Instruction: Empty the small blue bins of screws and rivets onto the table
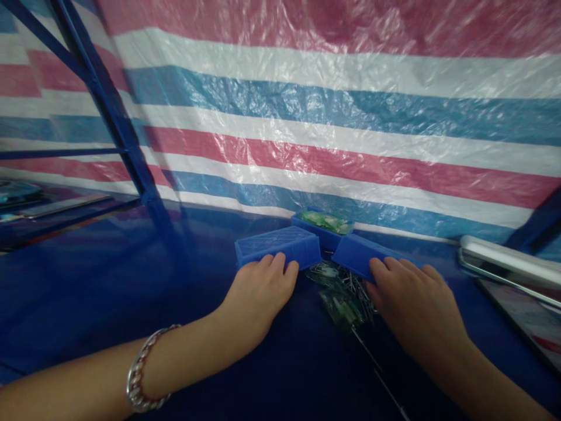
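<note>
Head view: the green parts point(344, 304) between the hands are blurred — hard to identify. The left hand point(258, 295) rests its loosely spread fingertips on an upturned blue bin point(276, 245), long axis 9-to-3. At 3 o'clock, the right hand point(416, 307) lies flat against a second blue bin point(357, 254), clasping nothing.

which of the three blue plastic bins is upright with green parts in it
The rear middle blue plastic bin, between the two overturned bins, sits open side up, holding green parts.
</note>
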The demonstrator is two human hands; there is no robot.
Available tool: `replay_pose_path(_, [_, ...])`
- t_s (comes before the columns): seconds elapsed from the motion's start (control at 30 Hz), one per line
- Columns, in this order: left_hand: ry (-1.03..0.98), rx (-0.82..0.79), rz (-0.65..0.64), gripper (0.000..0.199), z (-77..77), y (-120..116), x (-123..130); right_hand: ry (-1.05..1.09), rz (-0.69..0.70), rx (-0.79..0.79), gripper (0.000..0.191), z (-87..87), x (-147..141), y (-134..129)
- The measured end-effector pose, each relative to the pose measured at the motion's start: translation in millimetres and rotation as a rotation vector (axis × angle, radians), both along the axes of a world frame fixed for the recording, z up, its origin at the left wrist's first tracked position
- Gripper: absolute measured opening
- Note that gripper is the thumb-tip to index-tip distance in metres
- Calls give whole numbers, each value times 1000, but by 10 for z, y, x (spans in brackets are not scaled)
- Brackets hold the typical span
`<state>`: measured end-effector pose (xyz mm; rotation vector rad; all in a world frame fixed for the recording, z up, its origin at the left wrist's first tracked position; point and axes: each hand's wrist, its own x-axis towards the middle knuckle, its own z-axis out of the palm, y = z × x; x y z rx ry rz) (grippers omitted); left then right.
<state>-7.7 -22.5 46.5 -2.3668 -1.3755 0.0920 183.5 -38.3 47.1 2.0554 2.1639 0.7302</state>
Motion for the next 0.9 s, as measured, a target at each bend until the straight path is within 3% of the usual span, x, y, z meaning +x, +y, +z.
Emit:
replay_pose_path(0.17, [-12,11,22,24,18,17,-47,6,-22,88,7,75,163,35])
replay_pose_path(0.37, [-78,159,94,12,100,132,-229,164,-10,149,10,158,355,141])
replay_pose_path(0.63, [-149,349,240,17,244,478,-481,105,18,329,17,82,720,286])
replay_pose_path(0.9, [-158,354,332,13,221,812,-785,142,-21,393,27,18,992,433])
